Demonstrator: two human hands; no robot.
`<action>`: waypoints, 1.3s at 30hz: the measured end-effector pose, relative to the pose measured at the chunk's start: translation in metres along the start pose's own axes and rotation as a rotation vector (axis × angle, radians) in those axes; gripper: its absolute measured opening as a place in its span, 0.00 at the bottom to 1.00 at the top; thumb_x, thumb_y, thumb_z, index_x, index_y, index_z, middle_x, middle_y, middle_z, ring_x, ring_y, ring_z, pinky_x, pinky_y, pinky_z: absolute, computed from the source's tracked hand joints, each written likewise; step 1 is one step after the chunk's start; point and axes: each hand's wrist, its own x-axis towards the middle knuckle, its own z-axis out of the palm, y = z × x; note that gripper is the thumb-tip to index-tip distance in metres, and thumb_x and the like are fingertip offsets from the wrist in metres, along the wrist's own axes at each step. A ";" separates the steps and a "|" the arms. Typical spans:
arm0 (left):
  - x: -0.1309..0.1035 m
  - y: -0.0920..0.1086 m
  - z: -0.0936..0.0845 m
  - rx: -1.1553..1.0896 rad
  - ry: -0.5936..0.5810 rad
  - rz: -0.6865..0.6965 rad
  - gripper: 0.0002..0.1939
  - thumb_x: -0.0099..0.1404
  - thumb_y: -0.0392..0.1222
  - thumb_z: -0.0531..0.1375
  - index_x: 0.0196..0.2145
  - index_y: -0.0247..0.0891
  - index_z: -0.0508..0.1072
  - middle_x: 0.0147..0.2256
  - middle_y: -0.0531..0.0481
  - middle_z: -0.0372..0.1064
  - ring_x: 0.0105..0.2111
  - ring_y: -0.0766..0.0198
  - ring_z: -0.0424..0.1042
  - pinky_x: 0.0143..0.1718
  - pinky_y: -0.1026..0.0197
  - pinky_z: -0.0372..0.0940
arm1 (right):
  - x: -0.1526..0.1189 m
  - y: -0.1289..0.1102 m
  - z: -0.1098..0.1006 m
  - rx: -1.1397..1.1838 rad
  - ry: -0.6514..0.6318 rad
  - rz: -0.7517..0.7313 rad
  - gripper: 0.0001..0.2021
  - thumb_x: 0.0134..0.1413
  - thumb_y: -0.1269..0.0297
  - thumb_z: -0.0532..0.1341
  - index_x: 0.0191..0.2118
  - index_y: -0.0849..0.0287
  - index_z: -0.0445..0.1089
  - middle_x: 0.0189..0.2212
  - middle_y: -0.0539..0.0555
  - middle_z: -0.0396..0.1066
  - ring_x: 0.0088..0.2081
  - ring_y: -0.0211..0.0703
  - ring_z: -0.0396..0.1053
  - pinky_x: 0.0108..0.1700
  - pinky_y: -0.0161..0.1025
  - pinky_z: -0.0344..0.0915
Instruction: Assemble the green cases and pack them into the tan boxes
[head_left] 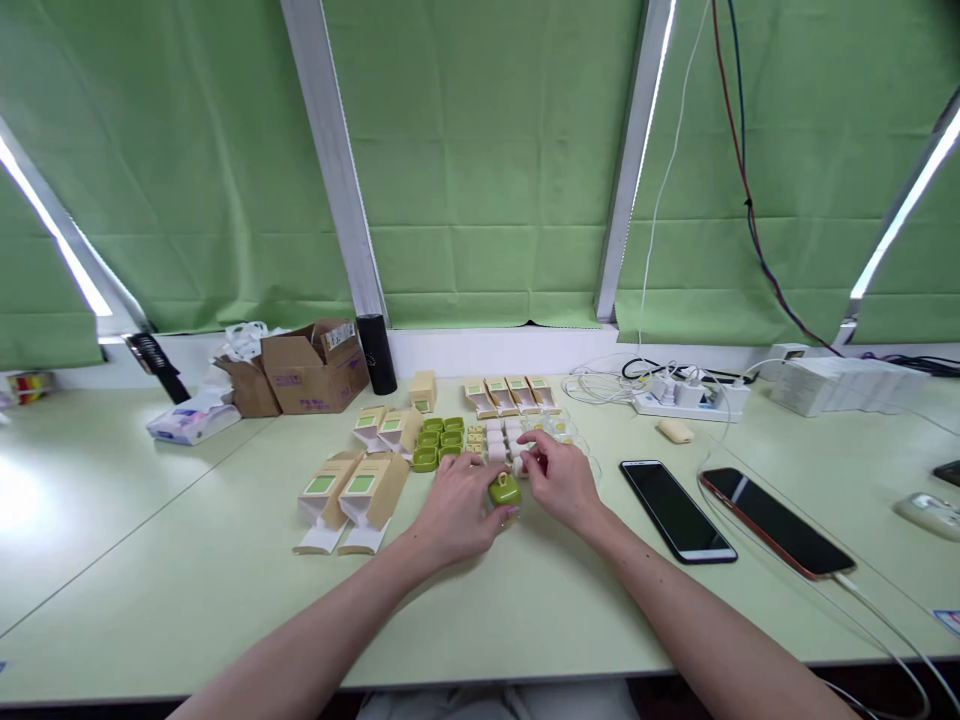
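Your left hand (459,508) is clamped on a green piece (505,491), thumb on the near side and fingers on the far side. That piece sits between your two hands, at the middle of the table (480,620), just on the near side of the rows of small parts. It is glossy olive green, squat with rounded corners, and a small cream loop stands on its top. Your right hand (559,482) has thumb and forefinger close together at a small white piece (519,467), right beside the green one; you cannot tell whether they grip it or only touch it.

Far of your left hand are green cups (430,439) in two columns, with raised rims; their insides are too small to read. Just right of them lie yellow pieces (475,438), then pale blocks (496,440), then clear round pieces (562,428), partly behind your right hand.

To the left, kraft boxes (373,485) with green labels lie with white flaps folded out, contents hidden. Four open boxes (511,393) stand in a row on the far side. At far left, a cardboard carton (307,380) has its flaps up, beside white plastic (246,342).
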 end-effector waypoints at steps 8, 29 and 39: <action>0.013 -0.033 0.002 -0.681 0.030 -0.080 0.26 0.60 0.46 0.71 0.56 0.39 0.78 0.54 0.39 0.76 0.55 0.44 0.73 0.57 0.46 0.65 | 0.000 -0.003 -0.002 0.301 0.012 -0.022 0.09 0.65 0.58 0.61 0.46 0.54 0.73 0.34 0.52 0.80 0.33 0.45 0.77 0.33 0.39 0.67; 0.014 -0.035 -0.018 -1.375 0.008 -0.067 0.30 0.49 0.40 0.80 0.51 0.39 0.82 0.46 0.43 0.78 0.45 0.56 0.77 0.46 0.57 0.71 | -0.022 -0.020 0.014 0.477 0.078 -0.306 0.24 0.61 0.63 0.67 0.61 0.48 0.67 0.59 0.61 0.60 0.59 0.56 0.67 0.47 0.47 0.79; 0.022 -0.042 -0.010 -1.124 0.123 -0.179 0.33 0.46 0.56 0.80 0.46 0.36 0.80 0.42 0.43 0.79 0.39 0.57 0.77 0.43 0.58 0.70 | -0.011 -0.020 0.019 1.025 -0.165 0.078 0.22 0.59 0.45 0.71 0.52 0.54 0.75 0.42 0.55 0.76 0.35 0.45 0.77 0.38 0.47 0.81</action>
